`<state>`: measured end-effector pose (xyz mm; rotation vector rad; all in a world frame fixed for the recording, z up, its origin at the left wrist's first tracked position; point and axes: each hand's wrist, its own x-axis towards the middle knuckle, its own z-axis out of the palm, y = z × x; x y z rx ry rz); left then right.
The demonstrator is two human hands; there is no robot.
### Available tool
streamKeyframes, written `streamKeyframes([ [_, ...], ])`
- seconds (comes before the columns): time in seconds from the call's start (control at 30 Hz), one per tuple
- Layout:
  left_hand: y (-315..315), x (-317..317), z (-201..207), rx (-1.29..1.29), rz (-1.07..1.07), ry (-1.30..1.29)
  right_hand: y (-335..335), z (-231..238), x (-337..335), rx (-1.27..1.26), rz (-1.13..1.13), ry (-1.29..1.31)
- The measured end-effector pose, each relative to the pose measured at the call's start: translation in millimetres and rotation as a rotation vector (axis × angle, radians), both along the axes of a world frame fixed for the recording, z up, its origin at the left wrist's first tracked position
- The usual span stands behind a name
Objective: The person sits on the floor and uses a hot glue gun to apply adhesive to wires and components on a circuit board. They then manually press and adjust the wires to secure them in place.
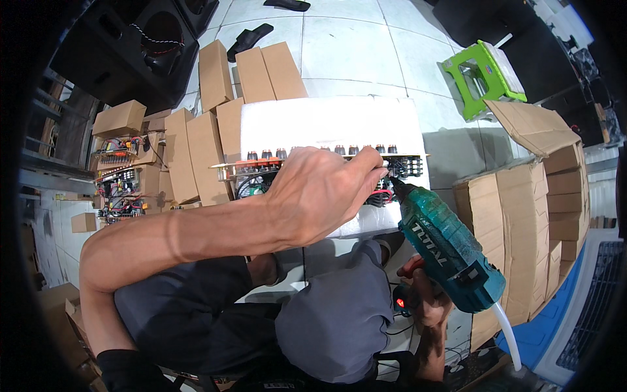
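A teal hot glue gun [450, 251] is gripped in my right hand [429, 299], low at the right. From its back end trails a white glue stick [508, 336]. The nozzle points up and left, right by the parts of a long circuit board [408, 166] that bears a row of black knobs. Across the board lies my left hand [320, 189], its fingers closed on the board's right part beside the nozzle. What the fingertips pinch is mostly hidden by the hand. Red and black wires [380, 196] show under the fingers. A white foam block [326, 121] supports the board.
Brown cardboard boxes [209, 147] stand left of the foam. More circuit boards [121, 176] are stacked at the far left. An opened carton [516, 228] is on the right, below a green step stool [480, 78]. Black speaker cabinets [130, 52] and a slipper [249, 40] lie beyond.
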<state>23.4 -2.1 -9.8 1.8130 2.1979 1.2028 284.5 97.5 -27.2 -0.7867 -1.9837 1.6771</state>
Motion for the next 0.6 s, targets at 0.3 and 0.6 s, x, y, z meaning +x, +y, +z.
streamKeyframes([
  [0.3,-0.1,0.3,-0.5,0.021,0.014,0.010,1.5,0.4,0.0,0.030,-0.002,0.026],
  [0.6,-0.8,0.5,5.9,-0.001,-0.009,0.047,6.3,1.2,5.9,0.078,0.048,-0.082],
])
